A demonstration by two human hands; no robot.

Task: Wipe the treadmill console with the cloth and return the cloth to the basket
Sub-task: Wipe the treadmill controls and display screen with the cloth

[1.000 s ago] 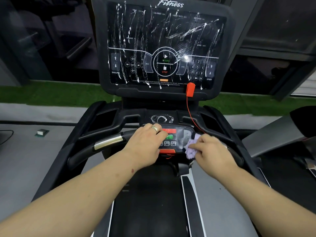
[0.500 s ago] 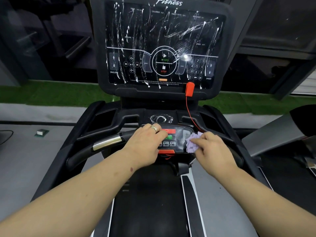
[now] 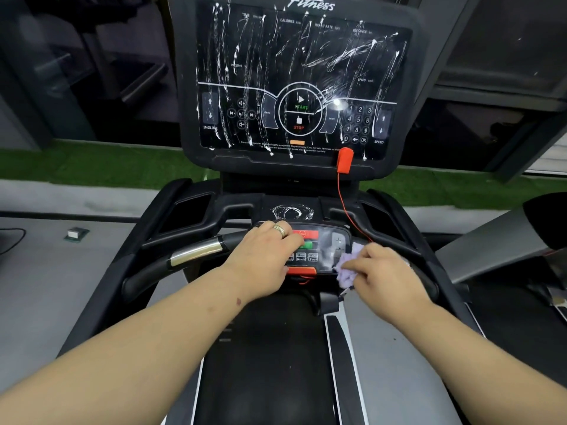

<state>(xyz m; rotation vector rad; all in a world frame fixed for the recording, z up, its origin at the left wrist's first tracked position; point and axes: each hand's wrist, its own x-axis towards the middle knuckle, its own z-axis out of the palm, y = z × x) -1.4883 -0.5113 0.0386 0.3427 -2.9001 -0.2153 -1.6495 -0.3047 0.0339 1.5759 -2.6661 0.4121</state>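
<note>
The treadmill console point(image 3: 302, 84) stands upright ahead, its dark screen streaked with white foam. Below it sits a small control panel point(image 3: 319, 246) with red, green and grey buttons. My right hand point(image 3: 383, 271) grips a crumpled lilac cloth point(image 3: 348, 268) and presses it against the right end of that panel. On the panel's left end rests my left hand point(image 3: 264, 259), fingers curled over its top edge, a ring on one finger. No basket is in view.
An orange safety key point(image 3: 345, 160) clips to the console's lower right, its red cord point(image 3: 346, 210) running down to the panel. Black handlebars with a chrome sensor point(image 3: 196, 251) flank the panel. The belt point(image 3: 267, 363) lies below. Another treadmill's rail point(image 3: 491, 240) is at right.
My right hand has rubbed the cloth back and forth over the right end of the small panel, up and then slightly down again. My left hand has stayed in place.
</note>
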